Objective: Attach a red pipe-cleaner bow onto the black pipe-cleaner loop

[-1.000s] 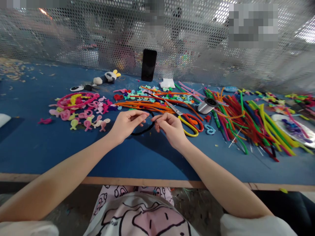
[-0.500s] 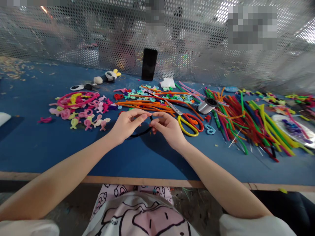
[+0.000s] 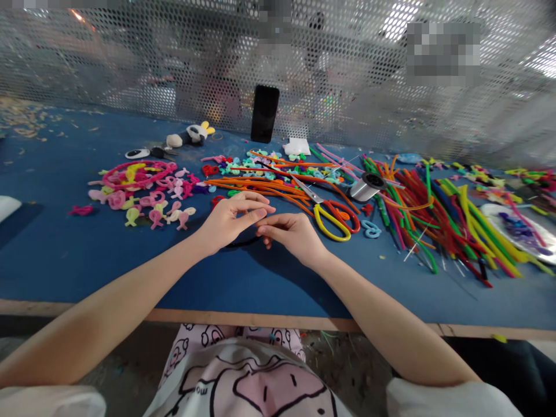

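A black pipe cleaner [image 3: 243,243] is pinched between my two hands over the blue table, its loose part curving below my left fingers. My left hand [image 3: 230,223] closes thumb against fingers on it. Fingertips of my right hand [image 3: 291,234] meet the left ones and pinch the same piece; most of it is hidden by the fingers. Just right of my right hand lie scissors [image 3: 332,221] with yellow and red handles. Orange pipe cleaners [image 3: 260,186] lie beyond my hands.
Pink and yellow twisted shapes [image 3: 152,200] are piled at left. A wire spool [image 3: 367,186] and many coloured pipe cleaners [image 3: 452,214] lie at right, near a silvery tray [image 3: 490,211]. A black phone [image 3: 264,114] leans on the perforated metal screen [image 3: 174,69].
My right hand has shifted slightly left and down, its fingertips now tucked against the left hand's. The black pipe cleaner is more hidden, with its curve showing lower.
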### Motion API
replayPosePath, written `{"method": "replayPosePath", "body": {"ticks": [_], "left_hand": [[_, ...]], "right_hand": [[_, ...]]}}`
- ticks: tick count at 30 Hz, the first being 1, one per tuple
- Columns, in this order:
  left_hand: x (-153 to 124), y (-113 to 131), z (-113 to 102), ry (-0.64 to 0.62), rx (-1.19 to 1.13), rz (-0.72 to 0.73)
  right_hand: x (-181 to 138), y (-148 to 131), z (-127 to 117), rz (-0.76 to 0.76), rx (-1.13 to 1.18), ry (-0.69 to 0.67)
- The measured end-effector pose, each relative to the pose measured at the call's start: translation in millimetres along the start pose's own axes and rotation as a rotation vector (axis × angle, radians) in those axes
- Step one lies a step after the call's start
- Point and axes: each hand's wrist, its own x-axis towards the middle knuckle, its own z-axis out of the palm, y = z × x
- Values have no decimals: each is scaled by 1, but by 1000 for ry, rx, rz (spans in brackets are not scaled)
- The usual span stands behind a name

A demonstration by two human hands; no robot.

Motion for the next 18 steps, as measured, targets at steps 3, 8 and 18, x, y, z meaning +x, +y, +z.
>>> {"method": "replayPosePath", "body": {"ticks": [3,8,18], "left_hand": [[1,0,0,-24,1,-22],[2,2,-2,-7,8,-179],[1,-7,-1,-91,217,-299]], "right_hand": [[0,0,1,-4,-27,-34],[1,-3,1,24,-26,-24],[10,1,-6,-19,-7,98]]}}
